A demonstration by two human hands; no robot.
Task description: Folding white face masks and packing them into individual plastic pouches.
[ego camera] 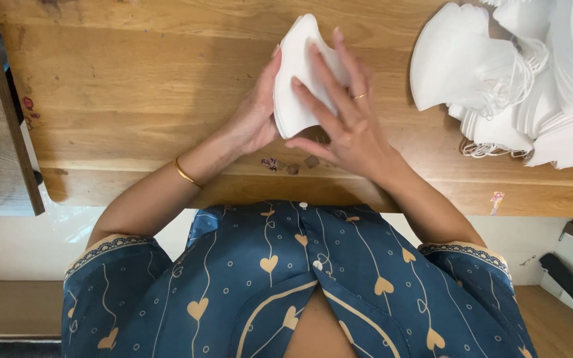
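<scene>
— While the small stack of white masks [298,73] is being held upright above the middle of the wooden table [134,93], how is it being gripped?

— It is being clasped from both sides. The left hand [253,113] is being cupped against the stack's left edge, fingers curled behind it, and the right hand [346,122] is being laid over the front with fingers spread (a ring is being worn on one), so the sheets are being kept squared together rather than fanning out.

— And is the stack being rested on the wood?

— That cannot be told; its lower edge is being hidden by the hands, near the table's front edge.

— What is being kept off to the side?

— A loose pile of masks [518,79], ear loops trailing, is being left toward the table's far right corner, well apart from the hands, likely so it is being kept within reach without crowding the working spot. A gold bangle [186,174] is being worn on the left wrist.
</scene>
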